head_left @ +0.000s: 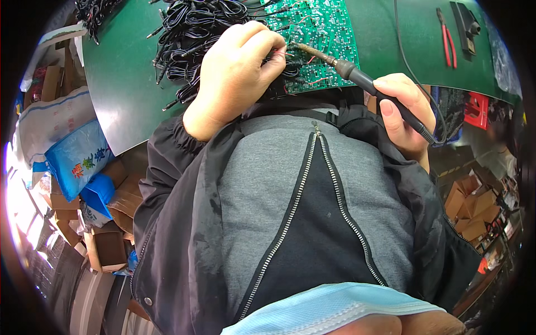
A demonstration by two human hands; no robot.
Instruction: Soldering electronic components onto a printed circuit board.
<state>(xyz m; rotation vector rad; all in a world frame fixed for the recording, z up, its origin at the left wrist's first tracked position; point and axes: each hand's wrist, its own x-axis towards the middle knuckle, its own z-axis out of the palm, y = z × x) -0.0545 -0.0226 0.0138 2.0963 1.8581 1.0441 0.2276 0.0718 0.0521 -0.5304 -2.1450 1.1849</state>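
My right hand is closed round the black handle of a soldering iron. Its tip reaches left onto a panel of green circuit boards, close by the fingers of my other hand. My left hand is pinched over the panel's left edge, holding a thin cable whose red and white wire ends stick out past the fingertips. Whether the iron's tip touches a joint is too small to tell. Beside and behind the left hand lies a heap of bundled black cables with plugs on their ends.
Red-handled pliers and a black stand-like piece lie on the green tabletop at the right. The iron's cord loops across there. Another cable bundle sits far left. Bags and cardboard boxes fill the floor at the left.
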